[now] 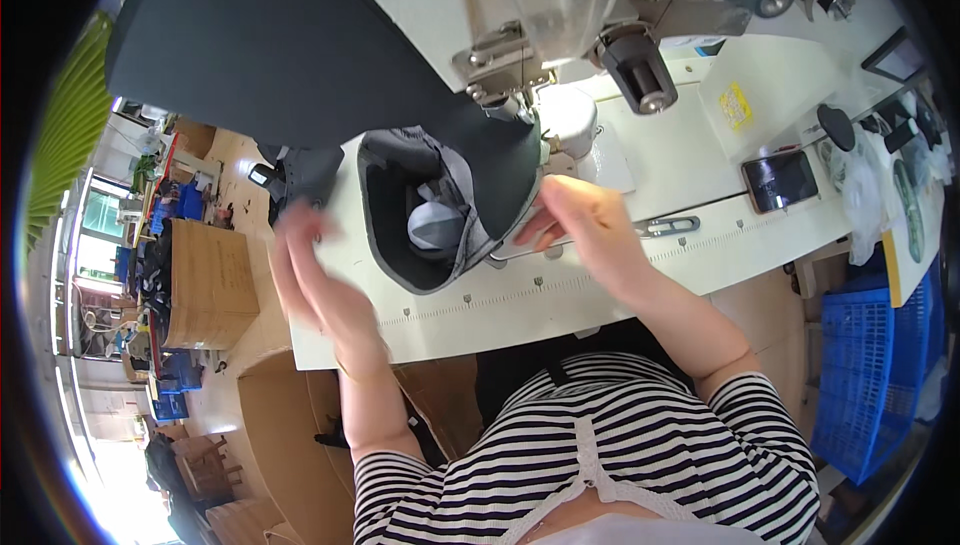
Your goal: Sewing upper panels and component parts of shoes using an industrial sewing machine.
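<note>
Sewing, we judge, the dark fabric piece (503,167) at the machine (432,0), twelve o'clock, we rest our right hand (595,230) by its edge, grip unclear, left hand (318,273) loosely spread-fingered at nine, steady edge-guiding likely called for next.

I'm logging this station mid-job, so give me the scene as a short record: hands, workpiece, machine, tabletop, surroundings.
Left hand: blurred, left of the workpiece, apparently holding nothing
Right hand: at the workpiece's right edge, fingers bent; grip unclear
Workpiece: dark grey cloth piece, open upward, lighter crumpled cloth inside
Machine: sewing machine, its foot by the workpiece's upper right edge
Tabletop: white table with ruler marks; dark phone at right
Surroundings: blue crate right, cardboard box left
</note>
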Action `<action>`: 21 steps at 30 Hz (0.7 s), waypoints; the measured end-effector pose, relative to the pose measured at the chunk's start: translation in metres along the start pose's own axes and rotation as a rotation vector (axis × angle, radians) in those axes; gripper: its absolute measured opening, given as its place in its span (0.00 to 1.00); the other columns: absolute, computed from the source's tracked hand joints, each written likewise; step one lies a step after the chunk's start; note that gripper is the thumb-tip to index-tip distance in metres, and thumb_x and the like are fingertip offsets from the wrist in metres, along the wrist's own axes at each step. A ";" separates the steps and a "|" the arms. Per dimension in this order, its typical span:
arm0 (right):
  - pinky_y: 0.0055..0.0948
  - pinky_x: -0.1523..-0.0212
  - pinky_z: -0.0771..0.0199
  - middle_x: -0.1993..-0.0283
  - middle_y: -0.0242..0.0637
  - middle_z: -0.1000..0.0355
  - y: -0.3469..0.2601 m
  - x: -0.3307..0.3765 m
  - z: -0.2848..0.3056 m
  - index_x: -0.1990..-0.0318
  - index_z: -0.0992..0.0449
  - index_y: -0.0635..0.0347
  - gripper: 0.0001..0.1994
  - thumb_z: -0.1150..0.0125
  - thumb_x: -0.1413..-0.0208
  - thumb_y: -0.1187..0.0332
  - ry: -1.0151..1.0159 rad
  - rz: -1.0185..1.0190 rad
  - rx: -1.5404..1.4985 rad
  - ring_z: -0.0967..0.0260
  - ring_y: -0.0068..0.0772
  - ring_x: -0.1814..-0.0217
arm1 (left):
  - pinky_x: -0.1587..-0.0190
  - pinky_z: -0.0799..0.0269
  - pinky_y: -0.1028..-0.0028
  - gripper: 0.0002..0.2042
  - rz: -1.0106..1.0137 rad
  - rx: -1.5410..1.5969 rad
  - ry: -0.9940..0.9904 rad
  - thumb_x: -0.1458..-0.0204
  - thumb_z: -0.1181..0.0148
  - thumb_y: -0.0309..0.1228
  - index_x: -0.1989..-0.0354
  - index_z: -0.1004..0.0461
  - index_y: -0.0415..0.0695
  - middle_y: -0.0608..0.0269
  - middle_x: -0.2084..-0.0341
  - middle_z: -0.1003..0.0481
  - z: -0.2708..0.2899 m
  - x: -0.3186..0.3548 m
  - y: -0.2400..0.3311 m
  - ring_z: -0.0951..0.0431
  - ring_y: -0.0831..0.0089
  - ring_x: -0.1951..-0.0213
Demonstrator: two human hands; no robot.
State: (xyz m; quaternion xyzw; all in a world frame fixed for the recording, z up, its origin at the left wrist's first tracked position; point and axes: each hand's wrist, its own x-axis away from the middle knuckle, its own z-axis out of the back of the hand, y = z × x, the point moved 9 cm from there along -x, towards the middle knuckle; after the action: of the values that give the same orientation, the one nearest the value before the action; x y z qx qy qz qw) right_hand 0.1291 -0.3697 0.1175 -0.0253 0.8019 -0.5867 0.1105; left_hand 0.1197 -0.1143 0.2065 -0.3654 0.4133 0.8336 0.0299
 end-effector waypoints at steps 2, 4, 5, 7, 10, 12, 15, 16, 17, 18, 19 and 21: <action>0.22 0.66 0.26 0.66 0.37 0.27 -0.004 0.001 -0.016 0.60 0.29 0.69 0.16 0.56 0.34 0.62 -0.028 -0.044 0.087 0.26 0.25 0.64 | 0.50 0.32 0.70 0.17 0.227 0.351 -0.220 0.39 0.60 0.35 0.57 0.28 0.35 0.56 0.59 0.25 -0.050 -0.039 -0.053 0.26 0.68 0.56; 0.23 0.63 0.24 0.64 0.35 0.28 -0.007 0.002 -0.024 0.60 0.30 0.68 0.13 0.54 0.35 0.65 0.015 -0.060 -0.042 0.27 0.22 0.63 | 0.47 0.32 0.71 0.18 0.668 1.064 -0.665 0.40 0.57 0.36 0.54 0.26 0.35 0.56 0.55 0.25 -0.115 -0.028 -0.074 0.26 0.68 0.52; 0.23 0.63 0.24 0.64 0.35 0.28 -0.006 0.000 -0.024 0.60 0.30 0.68 0.13 0.54 0.35 0.65 0.014 -0.055 -0.038 0.27 0.22 0.63 | 0.47 0.32 0.71 0.18 0.662 1.068 -0.665 0.40 0.57 0.36 0.54 0.26 0.35 0.56 0.55 0.25 -0.115 -0.028 -0.075 0.26 0.68 0.52; 0.23 0.61 0.24 0.64 0.34 0.29 0.000 0.000 -0.018 0.59 0.30 0.68 0.11 0.52 0.36 0.67 -0.004 -0.018 -0.100 0.28 0.20 0.63 | 0.48 0.31 0.71 0.17 0.633 0.937 -0.624 0.42 0.54 0.36 0.56 0.25 0.34 0.56 0.58 0.23 -0.118 -0.024 -0.065 0.23 0.67 0.56; 0.24 0.59 0.23 0.64 0.33 0.29 0.005 0.002 -0.018 0.59 0.30 0.67 0.11 0.53 0.36 0.66 -0.002 -0.032 -0.252 0.29 0.19 0.63 | 0.50 0.29 0.68 0.18 0.586 0.995 -0.522 0.42 0.55 0.36 0.58 0.26 0.32 0.53 0.62 0.23 -0.094 -0.034 -0.041 0.22 0.65 0.59; 0.24 0.59 0.23 0.64 0.33 0.29 0.004 0.001 -0.016 0.60 0.30 0.67 0.11 0.53 0.36 0.66 -0.015 -0.053 -0.247 0.29 0.19 0.62 | 0.50 0.28 0.68 0.19 0.542 0.978 -0.544 0.41 0.57 0.35 0.58 0.27 0.30 0.52 0.61 0.23 -0.085 -0.041 -0.030 0.22 0.65 0.59; 0.25 0.58 0.23 0.64 0.32 0.29 -0.001 0.000 -0.021 0.61 0.30 0.67 0.11 0.54 0.35 0.66 -0.018 -0.076 -0.264 0.30 0.19 0.62 | 0.47 0.32 0.68 0.18 0.545 0.951 -0.567 0.42 0.54 0.39 0.54 0.27 0.39 0.57 0.58 0.24 -0.077 -0.041 -0.031 0.25 0.65 0.54; 0.25 0.59 0.23 0.64 0.32 0.29 -0.002 0.000 -0.020 0.61 0.30 0.67 0.11 0.54 0.35 0.66 0.003 -0.081 -0.278 0.30 0.19 0.62 | 0.47 0.32 0.68 0.18 0.507 0.934 -0.539 0.41 0.55 0.39 0.53 0.28 0.38 0.56 0.57 0.24 -0.072 -0.044 -0.030 0.25 0.65 0.53; 0.25 0.59 0.23 0.64 0.32 0.29 -0.001 -0.001 -0.020 0.61 0.30 0.67 0.11 0.54 0.35 0.66 0.001 -0.081 -0.279 0.30 0.19 0.62 | 0.46 0.33 0.68 0.18 0.469 0.915 -0.511 0.41 0.55 0.38 0.52 0.28 0.38 0.56 0.56 0.25 -0.067 -0.046 -0.027 0.25 0.65 0.53; 0.24 0.59 0.24 0.63 0.33 0.29 0.001 -0.003 -0.018 0.61 0.30 0.67 0.11 0.54 0.35 0.66 -0.007 -0.081 -0.279 0.30 0.19 0.61 | 0.46 0.33 0.68 0.18 0.470 0.916 -0.513 0.41 0.55 0.38 0.52 0.28 0.38 0.56 0.56 0.25 -0.068 -0.044 -0.023 0.25 0.65 0.53; 0.24 0.59 0.24 0.62 0.33 0.28 0.002 -0.004 -0.018 0.60 0.30 0.67 0.11 0.54 0.35 0.66 -0.016 -0.081 -0.279 0.30 0.19 0.61 | 0.48 0.32 0.70 0.18 0.477 0.928 -0.430 0.41 0.56 0.36 0.55 0.28 0.34 0.55 0.58 0.24 -0.065 -0.043 -0.020 0.24 0.66 0.55; 0.23 0.57 0.25 0.61 0.33 0.28 0.002 -0.003 -0.016 0.59 0.30 0.67 0.12 0.54 0.35 0.66 -0.013 -0.077 -0.249 0.30 0.19 0.60 | 0.50 0.31 0.72 0.18 0.481 0.934 -0.347 0.41 0.57 0.34 0.57 0.27 0.31 0.53 0.60 0.23 -0.060 -0.039 -0.017 0.23 0.67 0.58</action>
State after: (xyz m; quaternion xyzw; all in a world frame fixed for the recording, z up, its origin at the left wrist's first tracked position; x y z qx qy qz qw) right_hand 0.1291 -0.3539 0.1204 -0.0737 0.8660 -0.4864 0.0892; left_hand 0.1898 -0.1359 0.1962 -0.0659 0.8000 0.5928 0.0650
